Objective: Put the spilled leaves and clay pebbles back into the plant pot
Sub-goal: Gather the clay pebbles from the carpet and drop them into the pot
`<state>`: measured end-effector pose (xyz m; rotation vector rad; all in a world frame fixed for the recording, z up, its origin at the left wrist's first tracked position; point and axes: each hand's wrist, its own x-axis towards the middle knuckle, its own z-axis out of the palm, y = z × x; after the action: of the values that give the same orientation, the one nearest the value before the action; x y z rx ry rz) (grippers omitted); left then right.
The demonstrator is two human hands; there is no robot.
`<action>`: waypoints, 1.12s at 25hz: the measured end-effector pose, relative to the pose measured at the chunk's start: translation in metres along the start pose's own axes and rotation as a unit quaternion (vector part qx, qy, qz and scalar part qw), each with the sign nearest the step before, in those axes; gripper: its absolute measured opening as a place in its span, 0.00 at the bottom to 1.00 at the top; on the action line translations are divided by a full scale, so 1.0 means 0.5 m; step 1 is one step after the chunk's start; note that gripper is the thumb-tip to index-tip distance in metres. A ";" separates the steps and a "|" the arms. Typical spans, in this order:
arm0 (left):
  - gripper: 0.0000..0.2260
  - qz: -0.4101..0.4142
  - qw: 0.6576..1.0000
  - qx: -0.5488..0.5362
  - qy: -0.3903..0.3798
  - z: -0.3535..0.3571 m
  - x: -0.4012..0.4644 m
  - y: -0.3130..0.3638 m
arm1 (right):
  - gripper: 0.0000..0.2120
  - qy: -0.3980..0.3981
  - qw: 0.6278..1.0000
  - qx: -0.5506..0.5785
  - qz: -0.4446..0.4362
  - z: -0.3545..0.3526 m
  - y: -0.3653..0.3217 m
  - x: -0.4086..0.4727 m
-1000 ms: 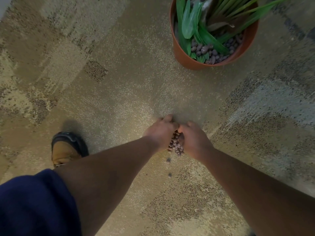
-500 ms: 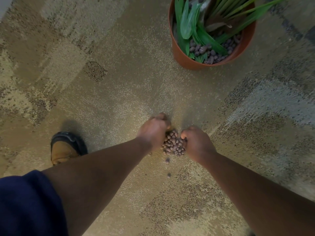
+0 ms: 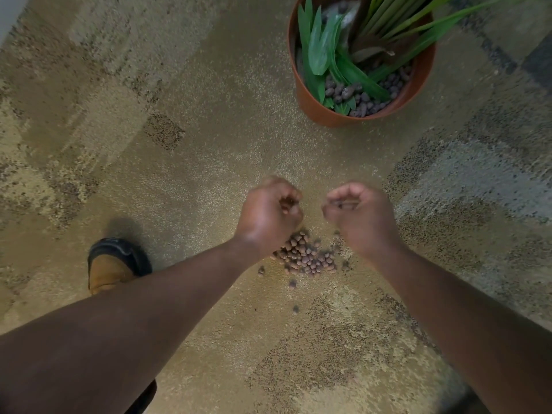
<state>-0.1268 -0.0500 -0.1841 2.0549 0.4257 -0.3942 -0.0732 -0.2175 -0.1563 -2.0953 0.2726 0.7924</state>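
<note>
A terracotta plant pot point(image 3: 316, 110) stands on the carpet at the upper right, with green leaves point(image 3: 321, 49) and dark clay pebbles point(image 3: 346, 92) inside. A small heap of brown clay pebbles point(image 3: 304, 255) lies on the carpet below my hands, with a few strays nearer me. My left hand point(image 3: 268, 216) is curled into a fist above the heap, pebbles showing between its fingers. My right hand point(image 3: 357, 213) is also curled shut, and a few pebbles show in its grip. The two hands are apart, raised off the floor.
A tan shoe with a black toe point(image 3: 115, 264) rests on the carpet at the left. The patterned beige and grey carpet point(image 3: 149, 130) spreads between my hands and the pot. A blue sleeve edge is out of view now.
My hands were pressed together on the floor around the pebbles. They have since lifted and separated, each closed on some pebbles, leaving the heap exposed on the carpet.
</note>
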 end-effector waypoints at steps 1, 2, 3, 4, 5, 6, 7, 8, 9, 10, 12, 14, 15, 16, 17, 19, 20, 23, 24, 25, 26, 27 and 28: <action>0.08 0.020 0.998 -0.042 0.031 -0.013 0.010 0.031 | 0.09 0.028 0.999 0.031 -0.021 -0.016 -0.030 0.002; 0.07 0.047 0.994 -0.069 0.067 -0.027 0.025 0.064 | 0.10 0.057 0.995 0.064 -0.043 -0.032 -0.061 0.006; 0.06 0.079 0.989 -0.076 0.103 -0.041 0.047 0.097 | 0.11 0.086 0.990 0.094 -0.063 -0.047 -0.091 0.013; 0.04 0.116 0.982 -0.070 0.131 -0.055 0.074 0.129 | 0.11 0.112 0.984 0.117 -0.079 -0.062 -0.119 0.023; 0.03 0.150 0.975 -0.062 0.152 -0.067 0.103 0.157 | 0.11 0.131 0.978 0.131 -0.092 -0.073 -0.142 0.036; 0.03 0.176 0.969 -0.055 0.165 -0.078 0.132 0.181 | 0.10 0.144 0.975 0.135 -0.100 -0.079 -0.161 0.052; 0.03 0.192 0.966 -0.046 0.167 -0.087 0.158 0.200 | 0.10 0.154 0.973 0.136 -0.105 -0.082 -0.175 0.069; 0.04 0.203 0.965 -0.028 0.163 -0.094 0.179 0.211 | 0.09 0.161 0.972 0.140 -0.102 -0.081 -0.184 0.086; 0.05 0.209 0.966 0.002 0.153 -0.100 0.196 0.214 | 0.08 0.164 0.970 0.153 -0.095 -0.079 -0.189 0.102; 0.06 0.213 0.966 0.041 0.141 -0.103 0.207 0.210 | 0.07 0.163 0.968 0.168 -0.088 -0.074 -0.192 0.115; 0.06 0.227 0.962 0.106 0.112 -0.102 0.216 0.193 | 0.10 0.161 0.966 0.188 -0.081 -0.067 -0.189 0.130; 0.07 0.247 0.954 0.134 0.107 -0.095 0.211 0.178 | 0.11 0.158 0.967 0.183 -0.086 -0.062 -0.180 0.132; 0.07 0.251 0.951 0.136 0.116 -0.093 0.207 0.172 | 0.11 0.153 0.968 0.175 -0.092 -0.059 -0.176 0.130; 0.08 0.252 0.950 0.132 0.126 -0.091 0.207 0.167 | 0.10 0.146 0.971 0.164 -0.096 -0.058 -0.172 0.129; 0.08 0.254 0.950 0.126 0.132 -0.088 0.208 0.163 | 0.09 0.138 0.974 0.152 -0.099 -0.057 -0.169 0.127; 0.08 0.268 0.945 0.125 0.141 -0.077 0.207 0.162 | 0.08 0.139 0.976 0.120 -0.116 -0.057 -0.162 0.121; 0.09 0.282 0.940 0.121 0.151 -0.068 0.203 0.163 | 0.08 0.152 0.975 0.093 -0.135 -0.057 -0.157 0.115; 0.14 0.296 0.932 0.107 0.178 -0.040 0.158 0.130 | 0.11 0.147 0.973 0.023 -0.177 -0.048 -0.120 0.079; 0.15 0.282 0.938 0.118 0.167 -0.029 0.131 0.105 | 0.13 0.107 0.983 0.002 -0.150 -0.041 -0.095 0.065; 0.15 0.254 0.949 0.130 0.134 -0.018 0.099 0.073 | 0.15 0.055 0.992 -0.034 -0.104 -0.033 -0.064 0.052; 0.16 0.211 0.964 0.141 0.084 -0.009 0.066 0.037 | 0.14 0.002 0.995 -0.087 -0.055 -0.026 -0.021 0.040; 0.17 0.155 0.976 0.151 0.024 -0.003 0.034 0.001 | 0.14 -0.035 0.989 -0.142 -0.015 -0.018 0.028 0.028; 0.18 0.094 0.981 0.165 -0.033 0.001 0.004 -0.036 | 0.15 -0.059 0.980 -0.190 0.019 -0.012 0.073 0.014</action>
<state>-0.1331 -0.0416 -0.1987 2.3712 0.1278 -0.4394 -0.0817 -0.2438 -0.1821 -2.3906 0.1020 1.0551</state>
